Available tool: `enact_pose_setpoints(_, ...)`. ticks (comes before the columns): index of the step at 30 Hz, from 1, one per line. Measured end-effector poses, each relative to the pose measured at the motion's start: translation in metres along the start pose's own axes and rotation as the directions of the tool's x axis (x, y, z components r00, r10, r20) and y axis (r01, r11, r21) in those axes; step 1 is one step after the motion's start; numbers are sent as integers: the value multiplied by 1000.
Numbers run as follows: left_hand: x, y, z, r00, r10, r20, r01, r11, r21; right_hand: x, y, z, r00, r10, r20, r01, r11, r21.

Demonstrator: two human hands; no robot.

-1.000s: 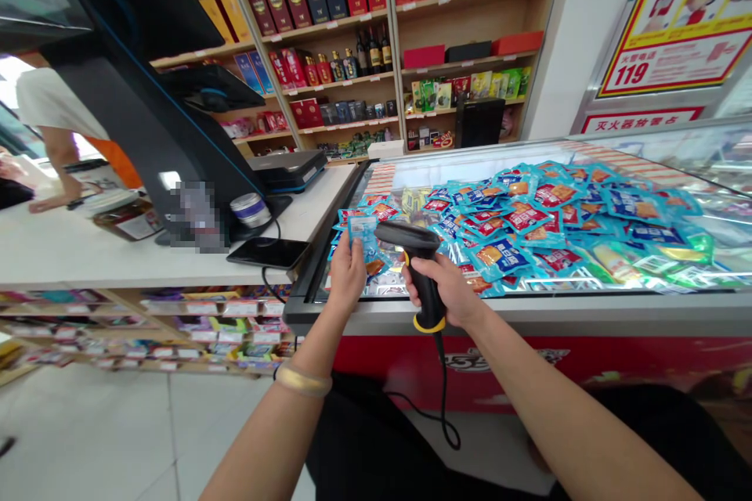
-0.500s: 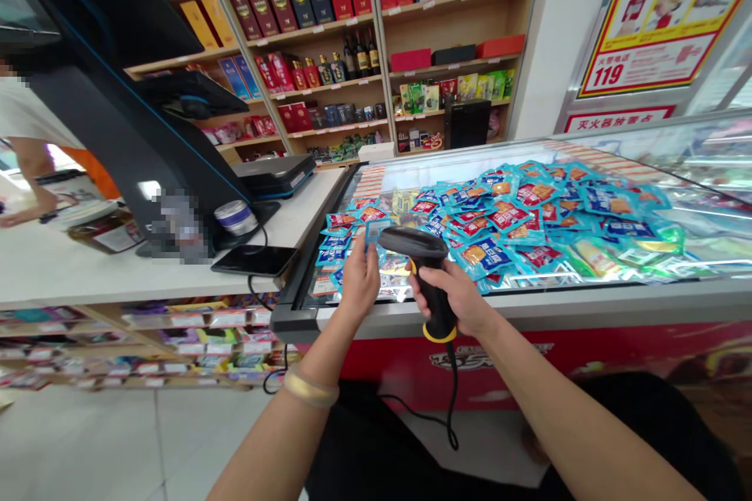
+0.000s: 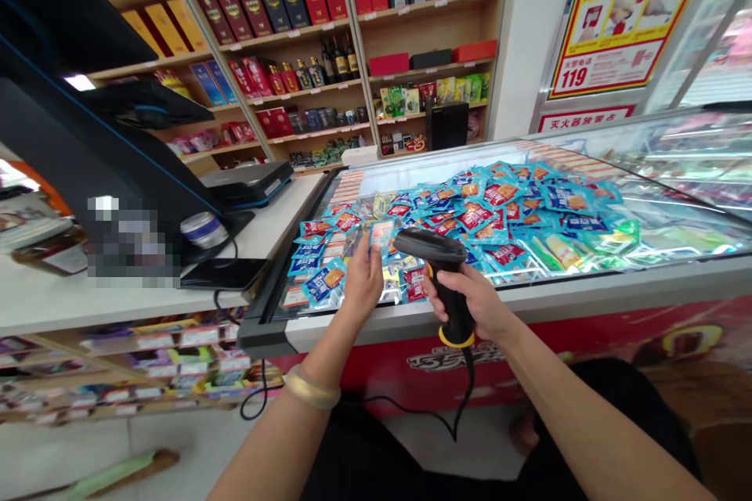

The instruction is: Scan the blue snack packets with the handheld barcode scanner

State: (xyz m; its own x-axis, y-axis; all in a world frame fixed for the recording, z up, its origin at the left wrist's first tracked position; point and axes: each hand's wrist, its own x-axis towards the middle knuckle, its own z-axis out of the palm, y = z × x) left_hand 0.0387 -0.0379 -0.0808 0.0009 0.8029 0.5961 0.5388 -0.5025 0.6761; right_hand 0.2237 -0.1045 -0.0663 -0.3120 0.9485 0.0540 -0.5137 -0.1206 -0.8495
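My left hand, with a gold bangle on its wrist, pinches a small snack packet with a pale back and blue edge. An orange-red patch shows on that packet. My right hand wraps around the handle of a black and yellow barcode scanner. The scanner's head points left, close to the packet but apart from it. Beneath and beyond lies a heap of blue-edged snack packets on the glass freezer top. A smaller group of packets lies left of my left hand.
The freezer's grey front edge runs before me. At left is a counter with a dark monitor stand, a black tablet-like device and a white tub. The scanner's cable hangs down. Shelves of boxes stand behind.
The view has swung right. Both hands have shifted right along the freezer, still holding packet and scanner. More of the left packet group shows, and an orange-red patch appears on the held packet.
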Motion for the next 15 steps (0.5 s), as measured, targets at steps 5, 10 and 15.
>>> enact_pose_setpoints(5,0,7,0,994,91,67,-94,995,41,-9,-12,-12,996,-67,-60,71,996,52)
enact_pose_setpoints(10,5,40,27,879,321,353,-365,929,65,-27,-39,-46,951,-185,-246,200,979,36)
enact_pose_setpoints(15,10,65,65,736,249,629,-515,810,281,-43,-50,-72,904,-253,-346,266,964,-8)
